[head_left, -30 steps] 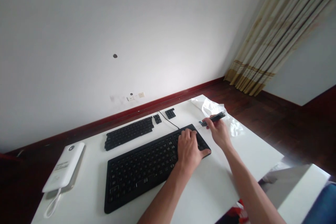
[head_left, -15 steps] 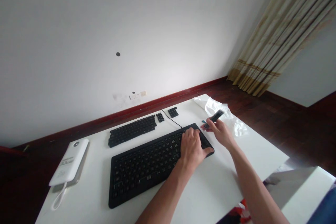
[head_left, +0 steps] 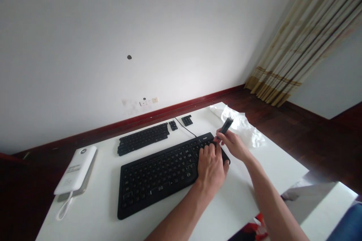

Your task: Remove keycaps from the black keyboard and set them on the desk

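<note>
While the left hand (head_left: 210, 165) stays flat on the keyboard (head_left: 164, 169), the right hand (head_left: 233, 145), grip clenched on a black tool (head_left: 226, 125), has tilted it upright.

Black keyboard (head_left: 166, 169), black keycap sheets (head_left: 143, 138), white power bank (head_left: 75, 169), white worktop (head_left: 249, 192), beige-and-gold striped curtain (head_left: 305, 41), dark red floor (head_left: 316, 139).
</note>
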`<state>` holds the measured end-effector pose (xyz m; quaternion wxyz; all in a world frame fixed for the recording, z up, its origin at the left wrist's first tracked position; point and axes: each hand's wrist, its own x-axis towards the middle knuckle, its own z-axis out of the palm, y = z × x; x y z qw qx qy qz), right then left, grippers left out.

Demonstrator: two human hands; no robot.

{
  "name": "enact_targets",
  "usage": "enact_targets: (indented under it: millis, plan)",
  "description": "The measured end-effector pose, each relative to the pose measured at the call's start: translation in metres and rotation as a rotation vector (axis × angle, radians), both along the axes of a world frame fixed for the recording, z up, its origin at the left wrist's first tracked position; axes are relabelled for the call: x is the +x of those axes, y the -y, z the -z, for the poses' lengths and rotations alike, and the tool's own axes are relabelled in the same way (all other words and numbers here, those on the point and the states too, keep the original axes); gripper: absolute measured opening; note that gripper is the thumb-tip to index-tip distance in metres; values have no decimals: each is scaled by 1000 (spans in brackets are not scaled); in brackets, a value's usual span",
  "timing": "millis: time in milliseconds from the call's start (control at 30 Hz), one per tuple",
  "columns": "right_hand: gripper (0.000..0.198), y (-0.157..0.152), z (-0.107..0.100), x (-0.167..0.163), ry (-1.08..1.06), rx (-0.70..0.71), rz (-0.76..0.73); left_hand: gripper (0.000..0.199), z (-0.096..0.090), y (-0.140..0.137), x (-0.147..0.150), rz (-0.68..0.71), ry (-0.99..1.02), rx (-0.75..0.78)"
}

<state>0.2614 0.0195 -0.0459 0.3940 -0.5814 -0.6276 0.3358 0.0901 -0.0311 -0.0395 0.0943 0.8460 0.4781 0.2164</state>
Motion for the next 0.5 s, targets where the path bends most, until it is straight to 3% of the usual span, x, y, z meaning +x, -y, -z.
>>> enact_targets:
  millis: [200, 367, 500]
  plan:
    - [40, 6, -11, 3, 35, 11, -78, 54, -2, 3, -1, 7, 4, -9]
    - [38, 7, -13, 13, -71, -8, -175, 56, 0, 2, -2, 12, 20, -17]
    - [42, 8, -13, 14, -81, -12, -173, 57, 1, 3, -2, 14, 12, -11]
